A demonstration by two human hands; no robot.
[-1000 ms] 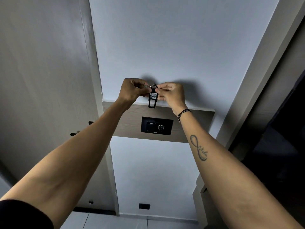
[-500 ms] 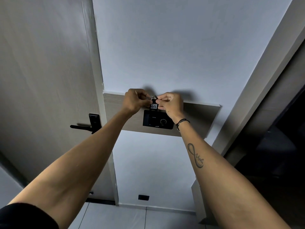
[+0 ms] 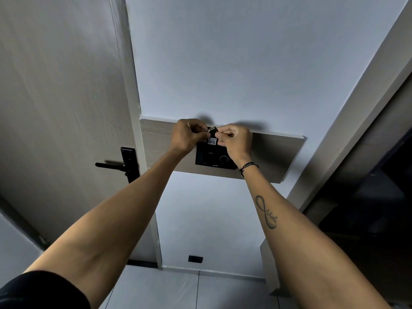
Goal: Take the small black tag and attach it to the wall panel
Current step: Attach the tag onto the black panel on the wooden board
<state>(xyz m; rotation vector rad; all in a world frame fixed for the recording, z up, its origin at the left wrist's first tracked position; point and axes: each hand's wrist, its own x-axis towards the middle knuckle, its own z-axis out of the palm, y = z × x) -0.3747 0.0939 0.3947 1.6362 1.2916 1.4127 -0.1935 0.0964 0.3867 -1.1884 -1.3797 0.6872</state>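
A small black tag (image 3: 212,141) with a white label and a metal ring on top is pinched between both hands, right in front of the top edge of a black wall panel (image 3: 211,160). That panel is set in a wooden board (image 3: 272,157) on the white wall. My left hand (image 3: 187,136) grips the ring from the left. My right hand (image 3: 235,140) holds the tag's right side, covering the panel's upper right corner. The tag's lower part blends into the black panel behind it.
A grey door (image 3: 62,108) with a black lever handle (image 3: 121,163) stands to the left of the board. A dark doorway (image 3: 379,197) opens on the right. A black socket (image 3: 195,259) sits low on the wall above the tiled floor.
Both hands have carried the tag down from the board's top edge to the top of the black panel. The view has tilted, bringing the door handle into sight.
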